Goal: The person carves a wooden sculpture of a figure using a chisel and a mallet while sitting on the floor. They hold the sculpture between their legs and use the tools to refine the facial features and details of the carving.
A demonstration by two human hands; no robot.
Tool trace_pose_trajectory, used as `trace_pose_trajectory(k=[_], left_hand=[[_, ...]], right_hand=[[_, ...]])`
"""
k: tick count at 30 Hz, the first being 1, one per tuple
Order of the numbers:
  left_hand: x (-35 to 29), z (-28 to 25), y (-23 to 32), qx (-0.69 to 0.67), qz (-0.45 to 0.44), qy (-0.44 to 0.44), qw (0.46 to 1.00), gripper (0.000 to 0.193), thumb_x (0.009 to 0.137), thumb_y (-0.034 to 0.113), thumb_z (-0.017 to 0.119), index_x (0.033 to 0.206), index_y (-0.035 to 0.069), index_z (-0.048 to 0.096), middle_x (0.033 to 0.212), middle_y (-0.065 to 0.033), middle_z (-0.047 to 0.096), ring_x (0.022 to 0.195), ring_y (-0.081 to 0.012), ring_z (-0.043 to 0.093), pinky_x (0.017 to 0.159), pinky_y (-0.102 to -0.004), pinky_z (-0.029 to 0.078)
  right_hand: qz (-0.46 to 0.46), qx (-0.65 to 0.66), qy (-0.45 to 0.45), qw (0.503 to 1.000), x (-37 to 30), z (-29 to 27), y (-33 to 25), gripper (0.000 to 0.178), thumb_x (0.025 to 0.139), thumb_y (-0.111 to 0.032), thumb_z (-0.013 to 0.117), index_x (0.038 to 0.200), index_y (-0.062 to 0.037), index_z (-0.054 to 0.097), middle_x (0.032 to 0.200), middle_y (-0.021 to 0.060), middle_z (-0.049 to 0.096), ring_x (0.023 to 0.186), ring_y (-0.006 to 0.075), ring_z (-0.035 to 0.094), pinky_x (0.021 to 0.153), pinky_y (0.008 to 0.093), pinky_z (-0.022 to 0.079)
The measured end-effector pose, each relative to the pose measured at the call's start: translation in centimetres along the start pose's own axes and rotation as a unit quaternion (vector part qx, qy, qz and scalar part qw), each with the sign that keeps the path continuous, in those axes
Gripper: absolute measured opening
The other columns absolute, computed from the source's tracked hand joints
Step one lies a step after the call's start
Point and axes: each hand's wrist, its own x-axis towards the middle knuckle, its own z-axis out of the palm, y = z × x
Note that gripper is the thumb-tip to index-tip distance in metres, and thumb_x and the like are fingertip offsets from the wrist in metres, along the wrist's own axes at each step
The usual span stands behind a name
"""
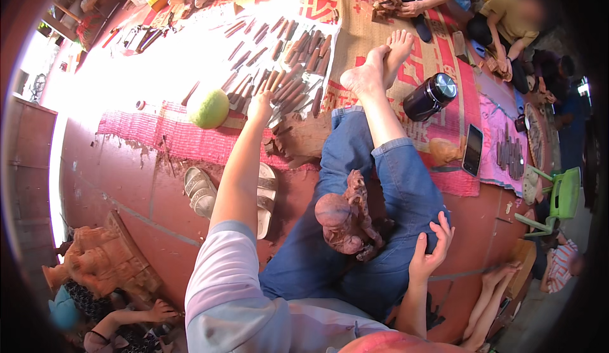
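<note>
My left hand (260,106) reaches forward to the near edge of a spread of wood-handled carving tools (292,87) on a white sheet. Its fingers touch or almost touch the handles; glare and the small size hide whether they grip one. A reddish-brown wood carving (336,216), rounded on one side with a knobbly upright part, rests in my lap between my thighs. Beside my right thigh, my right hand (431,251) is empty, palm turned up and fingers loosely apart. Just ahead of my lap lies a rough wooden block (301,138).
Left of the tools sits a green round fruit (209,108). Sandals (266,197) lie by my left arm. On the right are a dark flask (431,96), a phone (472,150), more tools (509,153) and a green chair (561,197). Other people sit around the mat (365,26).
</note>
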Motion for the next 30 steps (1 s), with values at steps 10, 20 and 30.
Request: trace_pose_trajectory(k=[10,20,30], left_hand=[[-2.4,-3.1,-4.9,0.027,-0.123,0.012,0.992,0.016,0.078,0.018,0.059,0.084,0.008,0.07,0.084,-0.0171,0.067,0.083,-0.0328,0.064,0.077,-0.0419,0.05],[-2.7,-0.7,-3.3,0.139,-0.172,-0.06,0.973,0.02,0.076,0.018,0.063,0.094,0.009,0.066,0.099,-0.0121,0.063,0.093,-0.0301,0.063,0.08,-0.04,0.051],[-3.2,-2.0,-3.1,0.085,-0.182,-0.057,0.978,0.019,0.079,0.014,0.054,0.09,0.007,0.067,0.096,-0.0159,0.066,0.09,-0.0321,0.064,0.08,-0.0412,0.051]], right_hand=[[0.001,0.006,-0.006,1.0,0.0,-0.1,-0.1,0.017,0.081,-0.008,0.056,0.098,-0.0054,0.057,0.125,0.0164,0.056,0.119,0.0335,0.049,0.108,0.0529,0.022],[0.003,-0.012,-0.013,1.0,0.0,-0.1,-0.4,0.016,0.082,-0.009,0.057,0.097,-0.0053,0.058,0.125,0.0149,0.056,0.12,0.0336,0.048,0.108,0.0528,0.023],[-0.004,-0.013,-0.006,1.0,0.0,-0.1,-0.1,0.015,0.083,-0.011,0.056,0.096,-0.0054,0.058,0.124,0.015,0.056,0.119,0.0344,0.048,0.107,0.053,0.023]])
